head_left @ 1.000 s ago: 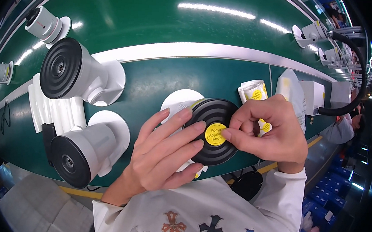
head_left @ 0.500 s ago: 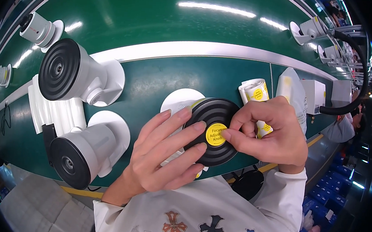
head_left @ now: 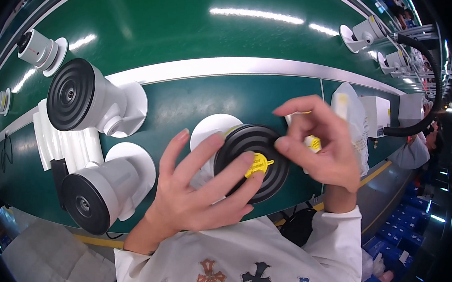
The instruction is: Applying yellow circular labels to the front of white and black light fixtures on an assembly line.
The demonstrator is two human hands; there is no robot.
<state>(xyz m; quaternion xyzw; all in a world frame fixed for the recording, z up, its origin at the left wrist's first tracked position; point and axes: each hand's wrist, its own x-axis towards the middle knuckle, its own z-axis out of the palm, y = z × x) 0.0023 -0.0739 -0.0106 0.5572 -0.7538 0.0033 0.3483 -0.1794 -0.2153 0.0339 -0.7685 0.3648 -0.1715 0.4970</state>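
A white device (head_left: 214, 128) with a black, ridged round face (head_left: 273, 178) stands in front of me. At the centre of that face is a round yellow sticker (head_left: 258, 165) with a small tab, partly covered by fingertips. My left hand (head_left: 202, 186) lies across the face with its fingers spread, fingertips on the sticker. Just off the right edge of the face, my right hand (head_left: 320, 142) has its thumb and index finger apart, and nothing shows between them. Behind it is a mostly hidden roll of yellow stickers (head_left: 314, 143).
Two similar white devices with black faces, an upper one (head_left: 108, 98) and a lower one (head_left: 110, 185), stand at left beside white plastic sheets (head_left: 74, 143). At right are a plastic bag (head_left: 351, 115), a white box (head_left: 377, 115) and a black hose (head_left: 421, 126). A white rail (head_left: 242, 65) crosses behind.
My right hand has let go of the sticker's edge and moved up and right, its fingers parting. My left fingertips have shifted onto the sticker.
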